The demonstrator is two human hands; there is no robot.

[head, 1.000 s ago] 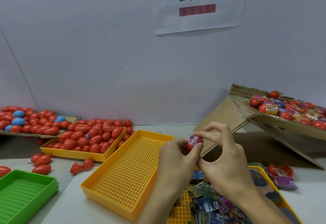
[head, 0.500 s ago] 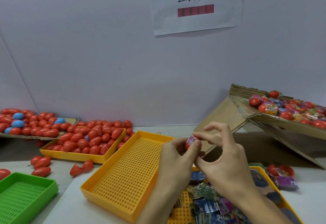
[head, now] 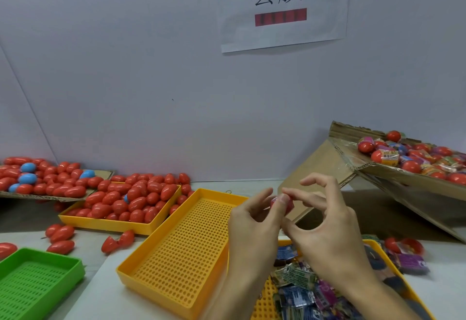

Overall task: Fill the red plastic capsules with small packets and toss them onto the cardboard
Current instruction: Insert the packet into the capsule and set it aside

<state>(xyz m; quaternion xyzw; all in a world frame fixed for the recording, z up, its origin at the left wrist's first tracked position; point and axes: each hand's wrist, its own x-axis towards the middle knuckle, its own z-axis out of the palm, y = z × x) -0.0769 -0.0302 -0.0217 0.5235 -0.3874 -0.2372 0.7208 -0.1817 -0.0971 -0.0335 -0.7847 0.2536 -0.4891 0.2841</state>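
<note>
Capsule (head: 282,203) sits pinched at centre between left hand (head: 254,224) and right hand (head: 325,234), fingers now shifted tighter over it; closing looks nearly done, cardboard (head: 393,176) waits at two o'clock.

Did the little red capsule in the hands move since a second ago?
No, hardly. The small red plastic capsule pinched between the left hand and right hand sits by the same far corner of the empty yellow perforated tray.
</note>
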